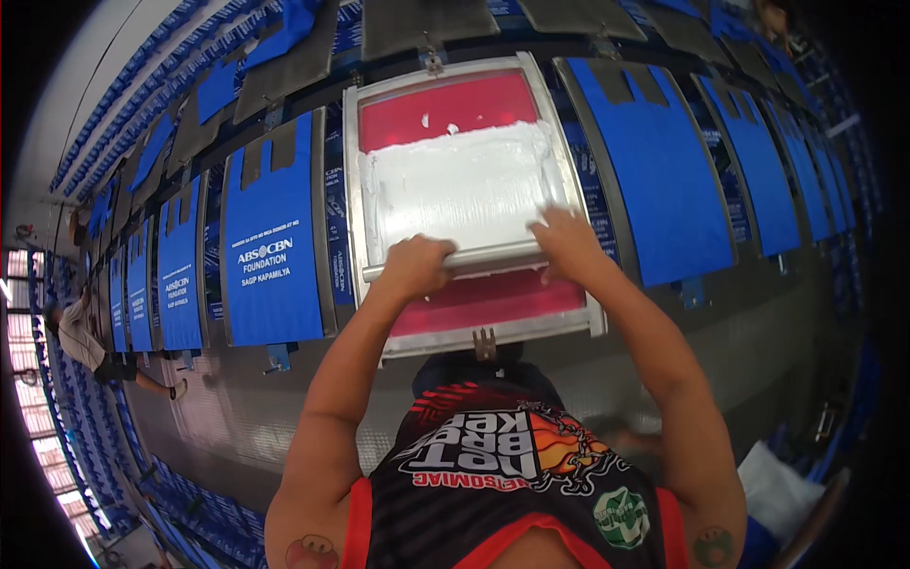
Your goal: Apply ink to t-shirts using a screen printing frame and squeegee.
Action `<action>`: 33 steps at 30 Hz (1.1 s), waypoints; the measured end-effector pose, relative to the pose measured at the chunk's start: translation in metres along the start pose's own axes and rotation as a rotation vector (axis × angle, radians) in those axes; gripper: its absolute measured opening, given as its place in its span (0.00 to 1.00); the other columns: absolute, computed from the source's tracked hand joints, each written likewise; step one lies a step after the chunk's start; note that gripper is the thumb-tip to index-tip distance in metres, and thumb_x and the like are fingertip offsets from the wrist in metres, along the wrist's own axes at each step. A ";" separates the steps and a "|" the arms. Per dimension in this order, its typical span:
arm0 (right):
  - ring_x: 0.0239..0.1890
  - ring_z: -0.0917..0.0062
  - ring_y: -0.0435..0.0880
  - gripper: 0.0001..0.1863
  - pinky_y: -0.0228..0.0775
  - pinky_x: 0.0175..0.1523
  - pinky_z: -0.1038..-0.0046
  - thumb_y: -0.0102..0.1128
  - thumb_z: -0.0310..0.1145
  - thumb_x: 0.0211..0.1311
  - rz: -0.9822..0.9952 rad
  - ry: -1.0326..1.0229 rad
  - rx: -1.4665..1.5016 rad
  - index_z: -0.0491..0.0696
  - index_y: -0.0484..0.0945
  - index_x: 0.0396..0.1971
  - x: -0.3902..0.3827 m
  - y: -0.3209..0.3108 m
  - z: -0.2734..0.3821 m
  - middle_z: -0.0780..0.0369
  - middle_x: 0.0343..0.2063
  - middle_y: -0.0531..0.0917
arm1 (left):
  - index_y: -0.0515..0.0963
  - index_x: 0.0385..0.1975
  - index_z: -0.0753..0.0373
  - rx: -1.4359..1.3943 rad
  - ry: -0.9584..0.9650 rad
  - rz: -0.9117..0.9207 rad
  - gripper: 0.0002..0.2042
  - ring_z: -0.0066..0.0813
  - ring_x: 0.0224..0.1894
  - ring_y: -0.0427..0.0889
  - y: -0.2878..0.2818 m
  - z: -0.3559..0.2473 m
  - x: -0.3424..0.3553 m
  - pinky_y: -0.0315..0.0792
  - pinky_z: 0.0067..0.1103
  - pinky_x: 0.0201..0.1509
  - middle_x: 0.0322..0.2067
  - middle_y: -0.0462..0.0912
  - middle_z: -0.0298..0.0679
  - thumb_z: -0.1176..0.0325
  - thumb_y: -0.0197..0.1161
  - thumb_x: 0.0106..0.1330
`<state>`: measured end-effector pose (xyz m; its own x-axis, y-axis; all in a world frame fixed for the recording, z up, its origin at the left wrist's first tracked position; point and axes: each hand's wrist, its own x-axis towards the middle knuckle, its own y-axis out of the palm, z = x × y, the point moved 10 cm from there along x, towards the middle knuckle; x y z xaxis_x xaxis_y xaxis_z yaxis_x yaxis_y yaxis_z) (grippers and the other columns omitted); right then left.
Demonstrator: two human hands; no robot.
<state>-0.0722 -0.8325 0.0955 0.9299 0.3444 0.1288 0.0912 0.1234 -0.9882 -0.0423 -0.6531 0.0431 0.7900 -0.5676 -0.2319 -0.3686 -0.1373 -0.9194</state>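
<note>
In front of me lies a screen-printing frame (354,204) with a pale metal rim and pink-red mesh (436,303). White ink (455,190) coats the middle of the mesh, with a few small blobs beyond its far edge. A long metal-handled squeegee (493,254) stretches across the frame, at the near edge of the ink. My left hand (417,266) is wrapped round its left end. My right hand (569,245) grips the right end, its fingers slightly blurred. The squeegee's blade is hidden under the handle and ink.
Blue bag-shaped fabric pieces lie on dark boards on both sides, a printed one (275,237) at left and a plain one (654,171) at right. A metal hinge clamp (433,63) sits at the frame's far edge. Another person (81,337) stands at far left.
</note>
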 end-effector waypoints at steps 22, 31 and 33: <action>0.27 0.67 0.84 0.09 0.75 0.30 0.62 0.59 0.31 0.45 0.180 0.220 -0.098 0.56 0.82 0.30 0.048 0.091 -0.065 0.62 0.25 0.84 | 0.78 0.25 0.59 0.057 -0.024 -0.505 0.07 0.40 0.29 0.81 0.004 0.112 0.010 0.64 0.43 0.58 0.20 0.80 0.43 0.77 0.58 0.46; 0.26 0.64 0.84 0.10 0.76 0.32 0.61 0.61 0.33 0.45 0.209 0.123 0.000 0.56 0.82 0.32 -0.007 0.080 -0.039 0.62 0.23 0.83 | 0.80 0.27 0.56 0.034 0.029 -0.363 0.09 0.36 0.31 0.83 0.003 0.081 -0.039 0.59 0.42 0.62 0.23 0.82 0.42 0.72 0.65 0.43; 0.26 0.65 0.83 0.09 0.76 0.31 0.61 0.60 0.32 0.45 0.196 0.173 0.004 0.56 0.82 0.30 0.011 0.082 -0.046 0.62 0.22 0.83 | 0.78 0.24 0.59 -0.025 0.009 -0.416 0.08 0.37 0.27 0.81 0.009 0.068 -0.046 0.66 0.40 0.57 0.20 0.80 0.44 0.76 0.60 0.42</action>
<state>-0.0384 -0.8620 0.0125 0.9768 0.1981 -0.0815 -0.0977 0.0737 -0.9925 -0.0481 -0.5731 0.0241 0.8700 -0.4663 0.1603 -0.0307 -0.3757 -0.9262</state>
